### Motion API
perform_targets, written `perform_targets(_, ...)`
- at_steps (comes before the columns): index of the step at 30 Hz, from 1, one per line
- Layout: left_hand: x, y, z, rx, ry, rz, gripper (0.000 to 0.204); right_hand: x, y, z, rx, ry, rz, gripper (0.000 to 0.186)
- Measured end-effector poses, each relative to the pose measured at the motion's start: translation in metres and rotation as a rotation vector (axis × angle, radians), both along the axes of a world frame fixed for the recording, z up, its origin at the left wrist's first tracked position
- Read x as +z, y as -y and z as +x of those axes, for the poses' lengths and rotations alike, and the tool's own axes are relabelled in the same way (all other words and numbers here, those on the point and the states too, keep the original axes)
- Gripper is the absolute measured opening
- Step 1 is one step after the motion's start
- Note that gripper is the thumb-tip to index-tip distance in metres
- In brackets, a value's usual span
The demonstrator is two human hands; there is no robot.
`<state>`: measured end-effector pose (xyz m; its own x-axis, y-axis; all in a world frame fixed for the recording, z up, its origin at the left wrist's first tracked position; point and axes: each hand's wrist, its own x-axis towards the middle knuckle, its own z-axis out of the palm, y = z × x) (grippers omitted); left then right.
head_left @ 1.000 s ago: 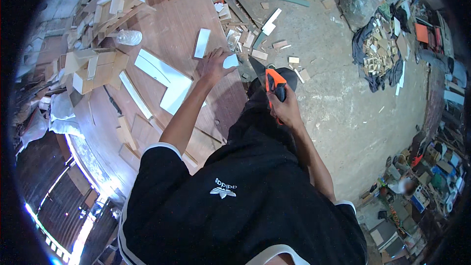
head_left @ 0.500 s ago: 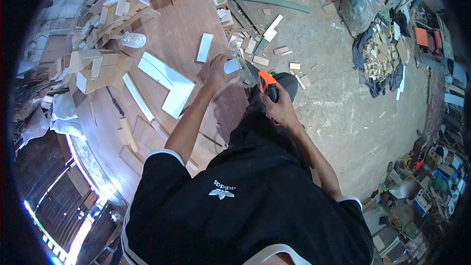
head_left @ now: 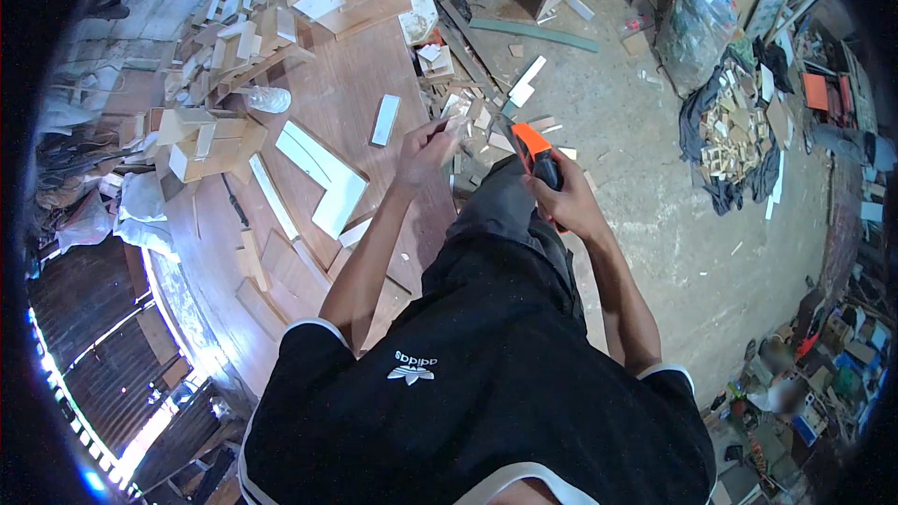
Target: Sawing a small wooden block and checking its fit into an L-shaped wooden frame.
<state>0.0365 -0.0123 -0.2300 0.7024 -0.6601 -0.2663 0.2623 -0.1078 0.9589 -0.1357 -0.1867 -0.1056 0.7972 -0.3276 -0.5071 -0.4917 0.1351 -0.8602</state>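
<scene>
Right up close, a black shirt (head_left: 477, 383) with white trim fills the near side, the person's forearms reaching out past it. Here's the right hand (head_left: 572, 201), fingers wrapped firmly round the orange-and-black handle of a saw (head_left: 535, 142), its dark blade angled away to the left, just above a bent trouser leg (head_left: 500, 201). Over on the other side, the left hand (head_left: 424, 155) sits at the edge of the brown surface (head_left: 351, 79), fingers curled in close together; I can't tell whether anything is pinched there. Just beside it lies a white block (head_left: 384, 120), and further left an L-shaped white board (head_left: 332, 178) with a dark line across it. Beyond, a clear plastic container (head_left: 269, 99) rests near stacked wooden boxes, while offcuts litter the concrete floor (head_left: 673, 262) and a green strip (head_left: 535, 35) stretches across it.
</scene>
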Motion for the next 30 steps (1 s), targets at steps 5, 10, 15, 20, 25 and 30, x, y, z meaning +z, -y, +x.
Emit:
perform_targets(5,0.040,0.023,-0.020,-0.085,-0.502,-0.315,0.053,0.009,0.026,-0.010,0.067,0.038,-0.034,0.029)
perform_targets(10,0.082,0.051,-0.046,-0.042,-0.712,-0.410,0.055,0.022,0.033,-0.009,0.073,0.108,-0.202,0.029)
perform_targets(15,0.095,0.070,-0.072,0.063,-0.668,-0.504,0.055,0.026,0.040,-0.015,0.120,0.251,-0.270,0.023)
perform_targets(20,0.098,0.072,-0.093,0.141,-0.608,-0.471,0.050,0.041,0.041,-0.028,0.131,0.139,-0.268,0.027)
perform_targets(25,0.100,0.049,-0.124,0.106,-0.516,-0.437,0.046,0.041,0.034,-0.042,0.126,0.168,-0.361,0.035)
perform_targets(30,0.064,0.005,-0.169,0.145,-0.176,-0.162,0.037,0.067,0.016,-0.048,0.327,0.209,-0.436,0.038)
